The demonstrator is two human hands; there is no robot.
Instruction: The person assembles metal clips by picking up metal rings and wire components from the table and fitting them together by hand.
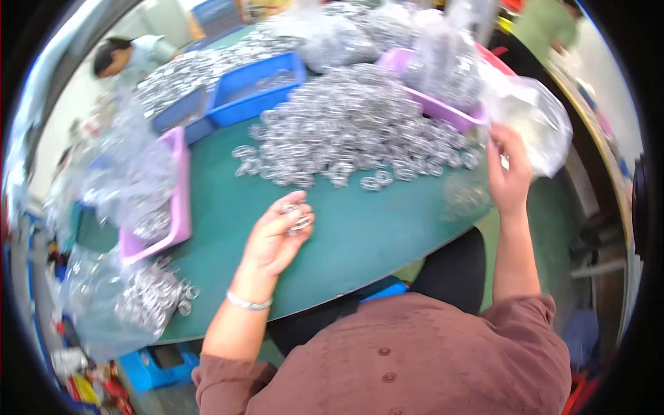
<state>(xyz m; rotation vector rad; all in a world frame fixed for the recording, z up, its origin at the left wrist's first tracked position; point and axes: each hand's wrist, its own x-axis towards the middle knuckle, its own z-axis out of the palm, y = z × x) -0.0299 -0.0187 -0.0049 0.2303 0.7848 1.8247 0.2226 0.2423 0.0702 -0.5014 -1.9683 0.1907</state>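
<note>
Silvery metal rings (353, 121) in a broad heap on the green tabletop (346, 238), a few more in my left hand (282, 232).

Left fingers curled around a small cluster of rings (299, 221), on my side of the heap. Right hand (510, 169) at the tabletop's right side, near a clear plastic bag (553, 135); fingers bent, pale glint by them, cannot tell whether they grip anything. Beyond the heap: blue tray (256, 107) to the left, lilac bin (443, 111) to the right. Another lilac bin (182, 194) farther left, loose rings (155, 294) lying just below it.
</note>
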